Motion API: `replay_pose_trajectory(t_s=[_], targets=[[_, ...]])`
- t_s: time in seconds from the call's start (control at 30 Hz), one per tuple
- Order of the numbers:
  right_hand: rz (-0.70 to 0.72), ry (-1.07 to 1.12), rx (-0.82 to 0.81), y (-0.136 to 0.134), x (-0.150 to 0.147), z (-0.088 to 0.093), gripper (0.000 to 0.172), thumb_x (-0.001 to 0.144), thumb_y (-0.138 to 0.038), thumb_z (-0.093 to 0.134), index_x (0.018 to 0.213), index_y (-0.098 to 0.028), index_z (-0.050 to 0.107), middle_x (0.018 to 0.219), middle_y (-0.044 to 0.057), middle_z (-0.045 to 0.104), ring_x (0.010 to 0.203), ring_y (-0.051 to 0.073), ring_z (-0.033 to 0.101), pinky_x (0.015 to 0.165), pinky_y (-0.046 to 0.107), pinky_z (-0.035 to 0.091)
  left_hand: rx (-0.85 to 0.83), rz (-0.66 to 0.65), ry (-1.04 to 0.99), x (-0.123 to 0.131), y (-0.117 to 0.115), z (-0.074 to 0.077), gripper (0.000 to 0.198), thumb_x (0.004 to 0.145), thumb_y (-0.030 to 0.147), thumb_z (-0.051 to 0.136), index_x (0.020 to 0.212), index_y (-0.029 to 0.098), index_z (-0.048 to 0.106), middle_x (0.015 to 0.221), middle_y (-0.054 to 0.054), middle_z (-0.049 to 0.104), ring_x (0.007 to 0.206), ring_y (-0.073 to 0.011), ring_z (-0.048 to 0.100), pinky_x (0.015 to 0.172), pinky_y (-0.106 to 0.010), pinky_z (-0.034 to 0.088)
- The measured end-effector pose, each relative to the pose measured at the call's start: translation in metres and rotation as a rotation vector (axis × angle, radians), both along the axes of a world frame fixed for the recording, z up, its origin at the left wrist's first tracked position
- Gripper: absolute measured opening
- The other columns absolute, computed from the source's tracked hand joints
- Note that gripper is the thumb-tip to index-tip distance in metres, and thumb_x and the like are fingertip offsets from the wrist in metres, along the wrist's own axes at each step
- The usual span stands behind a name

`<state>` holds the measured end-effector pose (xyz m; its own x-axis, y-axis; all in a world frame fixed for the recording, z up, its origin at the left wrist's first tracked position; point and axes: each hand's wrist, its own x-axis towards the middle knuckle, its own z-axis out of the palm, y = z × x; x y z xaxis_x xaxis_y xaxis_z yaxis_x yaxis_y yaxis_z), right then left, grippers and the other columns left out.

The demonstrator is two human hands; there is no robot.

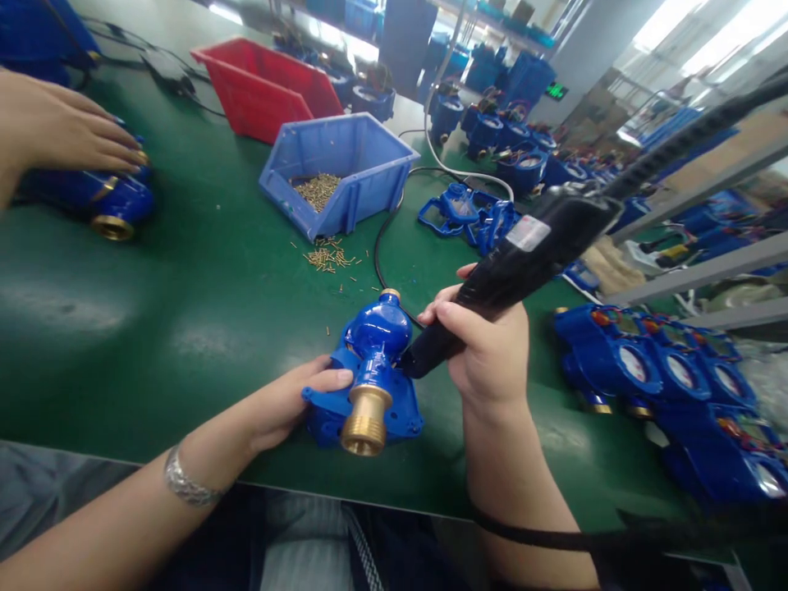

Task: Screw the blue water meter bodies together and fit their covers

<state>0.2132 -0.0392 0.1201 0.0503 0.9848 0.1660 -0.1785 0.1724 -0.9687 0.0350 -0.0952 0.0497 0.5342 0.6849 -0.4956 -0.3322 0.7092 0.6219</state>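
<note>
A blue water meter body (378, 332) with a threaded brass end lies on the green table, a blue plastic frame around its underside. My left hand (299, 398) is closed on its left side, thumb on the blue frame (406, 408). In my right hand (486, 345) is a black electric screwdriver (523, 254), slanting down to the left. The tool's lower end touches or nearly touches the meter's right side; its tip is hidden. Beyond the meter, loose brass screws (328, 256) lie scattered in front of a blue bin (375, 197) holding more of them.
A red bin (264, 90) stands behind the blue one. Blue plastic frames (459, 209) lie beyond the screwdriver. Several finished-looking meters (631, 365) are lined up at the right. At the left, another person's hand (67, 131) rests on a blue meter (123, 201). Cables cross the table.
</note>
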Motion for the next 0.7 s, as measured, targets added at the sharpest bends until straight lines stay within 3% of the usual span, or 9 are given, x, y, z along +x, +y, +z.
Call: replay_pose_trajectory(t_s=[0.17, 0.53, 0.7], targets=[[-0.125, -0.032, 0.059, -0.003, 0.0, -0.012, 0.028, 0.063, -0.009, 0.059, 0.088, -0.017, 0.048, 0.054, -0.007, 0.058, 0.046, 0.012, 0.054, 0.051, 0.027, 0.045, -0.024, 0.049, -0.003, 0.004, -0.003, 0.001, 0.05, 0.071, 0.031, 0.066, 0.116, 0.014, 0.053, 0.11, -0.012, 0.066, 0.096, -0.0272, 0.063, 0.088, -0.038, 0.047], [-0.192, -0.058, 0.064, -0.008, -0.004, -0.019, 0.026, 0.065, -0.01, 0.057, 0.088, -0.018, 0.048, 0.055, -0.008, 0.056, 0.045, 0.011, 0.054, 0.047, 0.025, 0.046, -0.044, 0.145, 0.053, 0.012, -0.005, 0.001, 0.058, 0.06, 0.033, 0.073, 0.112, 0.013, 0.054, 0.105, -0.013, 0.067, 0.091, -0.0291, 0.063, 0.08, -0.037, 0.05], [-0.207, -0.058, 0.059, -0.007, -0.002, -0.02, 0.026, 0.064, -0.01, 0.057, 0.088, -0.017, 0.049, 0.055, -0.007, 0.056, 0.045, 0.012, 0.054, 0.047, 0.026, 0.046, -0.031, 0.15, 0.044, 0.014, -0.005, 0.002, 0.055, 0.064, 0.031, 0.07, 0.112, 0.013, 0.053, 0.104, -0.013, 0.067, 0.09, -0.0275, 0.064, 0.081, -0.036, 0.05]])
